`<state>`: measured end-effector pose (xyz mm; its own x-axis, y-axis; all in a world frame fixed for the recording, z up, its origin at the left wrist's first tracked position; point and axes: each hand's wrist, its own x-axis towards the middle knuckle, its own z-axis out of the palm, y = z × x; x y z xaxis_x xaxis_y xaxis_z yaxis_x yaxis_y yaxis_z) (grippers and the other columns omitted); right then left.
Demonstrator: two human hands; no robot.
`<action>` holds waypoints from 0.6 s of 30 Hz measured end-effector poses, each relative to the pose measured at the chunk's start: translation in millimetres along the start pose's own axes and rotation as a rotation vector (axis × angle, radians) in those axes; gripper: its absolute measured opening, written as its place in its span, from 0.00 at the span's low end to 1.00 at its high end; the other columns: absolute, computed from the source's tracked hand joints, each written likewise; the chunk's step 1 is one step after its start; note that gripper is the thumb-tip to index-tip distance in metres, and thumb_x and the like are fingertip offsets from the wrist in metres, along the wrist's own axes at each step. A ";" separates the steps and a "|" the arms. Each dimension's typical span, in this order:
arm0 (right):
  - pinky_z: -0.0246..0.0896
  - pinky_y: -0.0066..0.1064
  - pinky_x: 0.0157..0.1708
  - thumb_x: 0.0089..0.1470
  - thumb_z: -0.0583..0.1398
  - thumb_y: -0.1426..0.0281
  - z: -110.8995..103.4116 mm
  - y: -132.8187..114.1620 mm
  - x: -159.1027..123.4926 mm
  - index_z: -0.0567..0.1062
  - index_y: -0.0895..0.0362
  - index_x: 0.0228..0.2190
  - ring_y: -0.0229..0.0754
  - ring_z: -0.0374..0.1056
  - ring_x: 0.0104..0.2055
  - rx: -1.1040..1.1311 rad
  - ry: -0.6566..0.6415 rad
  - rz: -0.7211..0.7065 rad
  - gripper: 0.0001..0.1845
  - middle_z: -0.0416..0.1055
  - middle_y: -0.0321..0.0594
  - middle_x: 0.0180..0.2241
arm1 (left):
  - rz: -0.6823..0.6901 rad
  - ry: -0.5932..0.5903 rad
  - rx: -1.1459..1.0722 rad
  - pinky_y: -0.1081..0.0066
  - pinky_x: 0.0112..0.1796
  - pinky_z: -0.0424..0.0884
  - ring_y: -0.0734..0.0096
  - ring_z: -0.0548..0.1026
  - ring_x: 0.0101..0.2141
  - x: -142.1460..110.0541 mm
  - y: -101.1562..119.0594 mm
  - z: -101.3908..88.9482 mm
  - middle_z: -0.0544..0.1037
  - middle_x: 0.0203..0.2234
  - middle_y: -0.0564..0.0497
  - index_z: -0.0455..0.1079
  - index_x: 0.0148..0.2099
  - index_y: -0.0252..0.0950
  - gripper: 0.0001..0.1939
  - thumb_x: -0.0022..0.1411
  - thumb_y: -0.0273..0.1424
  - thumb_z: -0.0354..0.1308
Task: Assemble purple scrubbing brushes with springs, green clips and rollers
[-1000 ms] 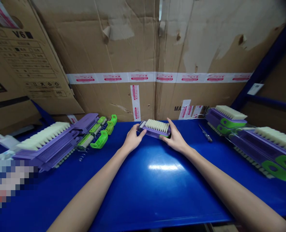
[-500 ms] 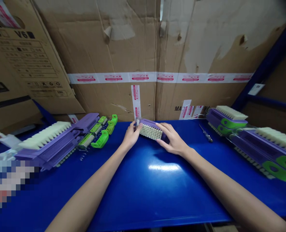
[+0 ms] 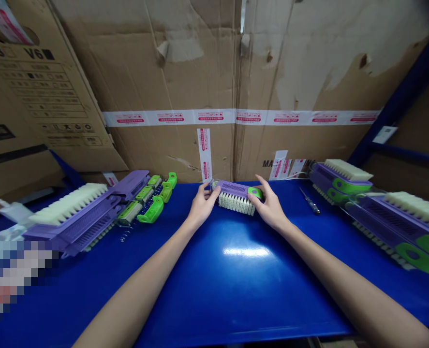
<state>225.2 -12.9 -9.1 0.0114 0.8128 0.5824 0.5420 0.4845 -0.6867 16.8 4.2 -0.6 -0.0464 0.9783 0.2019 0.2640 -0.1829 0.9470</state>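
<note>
Between my hands, above the back of the blue table, is a purple brush [image 3: 232,186] with cream bristles facing down and toward me. My left hand [image 3: 203,205] grips its left end, near a clear plastic part, with the thumb on the front edge. My right hand [image 3: 270,203] holds the other end, its thumb against the brush's green end piece [image 3: 255,192] and its fingers behind. Part of each end is covered by the fingers.
Left lie stacked purple brushes [image 3: 80,217], green end caps [image 3: 152,209], small green-and-cream blocks [image 3: 130,212] and springs [image 3: 125,235]. Right are a screwdriver [image 3: 309,200] and more purple brushes with green ends [image 3: 388,222]. Cardboard [image 3: 163,82] stands behind the blue table [image 3: 214,299].
The brush has turned so its bristles and green right end show. My right hand has shifted to its right end, and my left hand has moved slightly right.
</note>
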 end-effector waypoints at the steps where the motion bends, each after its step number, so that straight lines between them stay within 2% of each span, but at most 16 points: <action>1: 0.63 0.45 0.48 0.54 0.57 0.63 -2.1 -2.7 -0.8 0.58 0.56 0.58 0.49 0.69 0.45 -0.020 -0.002 -0.084 0.32 0.71 0.47 0.44 | 0.012 -0.009 -0.023 0.65 0.49 0.65 0.63 0.73 0.47 -0.1 -0.1 -0.2 0.75 0.45 0.42 0.60 0.54 0.35 0.29 0.57 0.47 0.55; 4: 0.63 0.43 0.48 0.55 0.56 0.67 -5.0 -11.6 -3.9 0.59 0.55 0.58 0.48 0.67 0.46 -0.122 -0.050 -0.333 0.29 0.70 0.47 0.45 | 0.002 0.007 -0.091 0.64 0.49 0.65 0.63 0.73 0.46 1.8 -1.5 -1.8 0.76 0.43 0.43 0.60 0.50 0.35 0.27 0.55 0.48 0.56; 7: 0.63 0.42 0.47 0.58 0.53 0.70 -3.5 -18.8 -6.0 0.59 0.54 0.58 0.48 0.65 0.47 -0.241 -0.120 -0.512 0.26 0.69 0.48 0.46 | -0.051 0.058 -0.102 0.63 0.48 0.66 0.63 0.75 0.44 7.1 -5.4 -4.7 0.77 0.40 0.43 0.58 0.48 0.35 0.26 0.55 0.48 0.56; 11: 0.61 0.44 0.48 0.59 0.53 0.71 1.8 -23.7 -7.6 0.66 0.55 0.54 0.49 0.63 0.49 -0.404 -0.200 -0.723 0.21 0.70 0.47 0.45 | -0.038 0.085 -0.008 0.63 0.48 0.65 0.63 0.74 0.45 15.5 -13.6 -8.3 0.76 0.42 0.43 0.62 0.46 0.35 0.19 0.57 0.41 0.56; 15: 0.59 0.46 0.47 0.58 0.54 0.67 6.3 -25.5 -9.8 0.65 0.54 0.55 0.50 0.64 0.48 -0.454 -0.255 -0.789 0.23 0.70 0.49 0.46 | 0.012 0.049 0.103 0.61 0.52 0.61 0.60 0.70 0.50 19.1 -16.3 -12.4 0.74 0.47 0.42 0.66 0.47 0.35 0.16 0.59 0.37 0.54; 18: 0.58 0.48 0.49 0.56 0.55 0.62 7.0 -26.9 -11.0 0.63 0.56 0.56 0.51 0.63 0.50 -0.426 -0.227 -0.775 0.27 0.69 0.51 0.47 | 0.046 0.126 0.305 0.58 0.54 0.59 0.55 0.66 0.54 21.0 -9.2 -20.8 0.71 0.51 0.39 0.65 0.51 0.35 0.22 0.58 0.40 0.54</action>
<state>204.6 -32.6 0.0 -0.6263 0.3759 0.6829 0.5943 0.7972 0.1061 -6.7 24.4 0.1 -0.1412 0.9465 0.2902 0.5440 -0.1707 0.8215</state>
